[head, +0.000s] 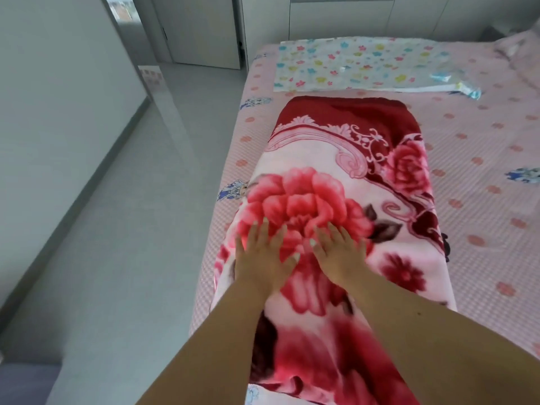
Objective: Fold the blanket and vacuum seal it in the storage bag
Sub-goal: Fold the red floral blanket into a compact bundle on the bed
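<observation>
A thick blanket point(344, 159) with red and pink roses lies folded into a long strip on the bed, running from the near edge toward the far side. My left hand point(263, 255) and my right hand point(340, 252) lie side by side on its near half, fingers straight and spread, pressing flat on the big rose. Beyond the blanket's far end lies the storage bag point(350, 65), a flat clear bag printed with small coloured flowers, spread out on the bed.
The bed point(482, 159) has a pink sheet with dots and small cartoon figures. A crumpled clear plastic wrapper point(455, 83) lies at the bag's right end. Grey floor point(122, 229) runs along the bed's left side; white cabinets and a door stand behind.
</observation>
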The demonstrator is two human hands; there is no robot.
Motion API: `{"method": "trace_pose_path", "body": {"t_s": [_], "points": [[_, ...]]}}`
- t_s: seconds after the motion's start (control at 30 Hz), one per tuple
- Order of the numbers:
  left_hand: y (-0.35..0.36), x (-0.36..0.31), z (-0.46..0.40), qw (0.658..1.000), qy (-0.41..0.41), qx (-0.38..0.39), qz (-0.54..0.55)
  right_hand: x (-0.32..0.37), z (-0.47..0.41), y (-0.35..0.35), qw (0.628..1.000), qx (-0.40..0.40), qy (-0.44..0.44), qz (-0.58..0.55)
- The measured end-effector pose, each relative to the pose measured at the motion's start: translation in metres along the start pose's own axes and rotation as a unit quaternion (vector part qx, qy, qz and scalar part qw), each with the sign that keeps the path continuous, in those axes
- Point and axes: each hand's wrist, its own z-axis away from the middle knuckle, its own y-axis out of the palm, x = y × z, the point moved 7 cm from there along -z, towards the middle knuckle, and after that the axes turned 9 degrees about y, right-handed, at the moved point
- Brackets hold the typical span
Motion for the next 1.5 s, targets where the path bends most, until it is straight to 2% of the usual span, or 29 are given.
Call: {"method": "trace_pose_path", "body": {"t_s": [0.07,0.1,0.23,0.33,0.43,0.53,0.67,0.77,0.97,1.07,1.17,1.33,1.4,1.5], "points": [[0.042,0.005,0.033,0.995,-0.001,0.092,-0.049,-0.042,0.026,0.034,0.995,0.071,0.068,0.003],[0.057,0.013,0.048,0.991,-0.016,0.12,-0.059,-0.058,0.04,0.047,0.993,0.081,0.085,0.009],[0.064,0.022,0.067,0.984,-0.045,0.158,-0.069,-0.079,0.065,0.06,0.988,0.107,0.104,0.027],[0.04,0.005,0.069,0.987,-0.055,0.146,-0.042,-0.071,0.051,0.044,0.985,0.104,0.134,-0.038],[0.014,-0.003,0.083,0.992,-0.038,0.112,-0.041,-0.056,0.046,0.023,0.984,0.048,0.139,-0.102],[-0.017,0.009,0.091,0.995,-0.022,0.081,-0.051,-0.038,0.054,0.008,0.984,0.012,0.145,-0.102],[-0.062,0.051,0.089,0.998,-0.028,0.054,-0.035,0.005,0.053,-0.012,0.986,-0.007,0.14,-0.091],[-0.094,0.09,0.081,0.999,-0.014,0.037,-0.026,0.053,0.047,-0.03,0.981,-0.017,0.142,-0.13],[-0.153,0.199,0.064,0.995,0.075,0.022,-0.054,0.157,0.032,-0.047,0.965,-0.048,0.161,-0.202],[-0.174,0.25,0.053,0.994,0.078,0.037,-0.072,0.19,0.026,-0.05,0.956,-0.057,0.184,-0.223],[-0.192,0.269,0.028,0.995,0.085,0.035,-0.036,0.211,0.015,-0.046,0.943,-0.048,0.215,-0.25],[-0.202,0.263,-0.049,0.988,0.139,0.037,0.052,0.23,-0.021,-0.054,0.923,-0.06,0.231,-0.3],[-0.204,0.258,-0.082,0.984,0.157,0.051,0.071,0.226,-0.048,-0.05,0.923,-0.054,0.249,-0.29],[-0.21,0.253,-0.137,0.977,0.183,0.09,0.064,0.22,-0.083,-0.062,0.9,-0.065,0.298,-0.313]]}}
